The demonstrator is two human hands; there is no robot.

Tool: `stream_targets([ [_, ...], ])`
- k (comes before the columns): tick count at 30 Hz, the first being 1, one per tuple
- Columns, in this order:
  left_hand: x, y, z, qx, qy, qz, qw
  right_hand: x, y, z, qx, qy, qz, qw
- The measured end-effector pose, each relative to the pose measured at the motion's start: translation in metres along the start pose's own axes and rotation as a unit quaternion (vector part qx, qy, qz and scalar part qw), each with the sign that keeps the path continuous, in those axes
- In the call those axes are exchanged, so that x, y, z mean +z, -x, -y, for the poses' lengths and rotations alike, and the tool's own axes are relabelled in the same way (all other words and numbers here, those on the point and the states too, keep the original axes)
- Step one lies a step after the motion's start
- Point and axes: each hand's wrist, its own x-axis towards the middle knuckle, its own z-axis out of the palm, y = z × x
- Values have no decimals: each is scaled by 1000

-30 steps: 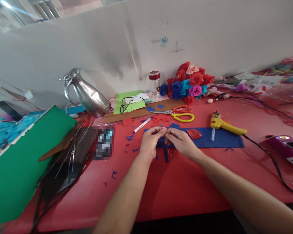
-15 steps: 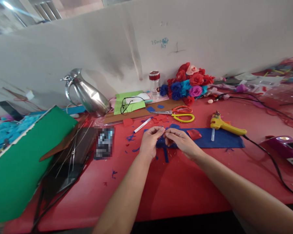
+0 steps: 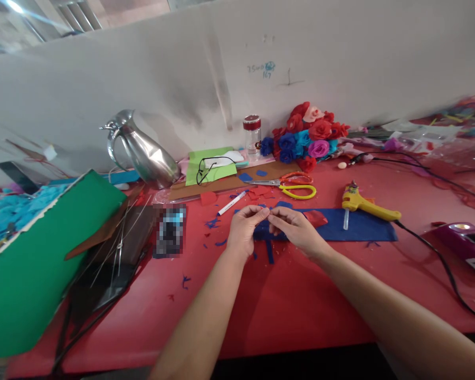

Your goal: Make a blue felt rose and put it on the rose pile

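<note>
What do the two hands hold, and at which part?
The left hand and right hand pinch something small between their fingertips, above the blue sheet. What it is cannot be told.

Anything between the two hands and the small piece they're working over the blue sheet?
Nothing visible. The left hand and right hand meet fingertip to fingertip on a small piece too tiny to identify, just above the blue sheet. The glue gun and scissors lie farther back, clear of both hands.
</note>
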Motion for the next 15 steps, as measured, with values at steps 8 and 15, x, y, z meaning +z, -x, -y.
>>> stream_targets([
  [8, -3, -1, 1, -8, -31, 51, 998, -2, 0, 1, -8, 9, -12, 1000],
  [15, -3, -2, 1, 6, -24, -3, 1000, 0, 0, -2, 8, -2, 14, 1000],
])
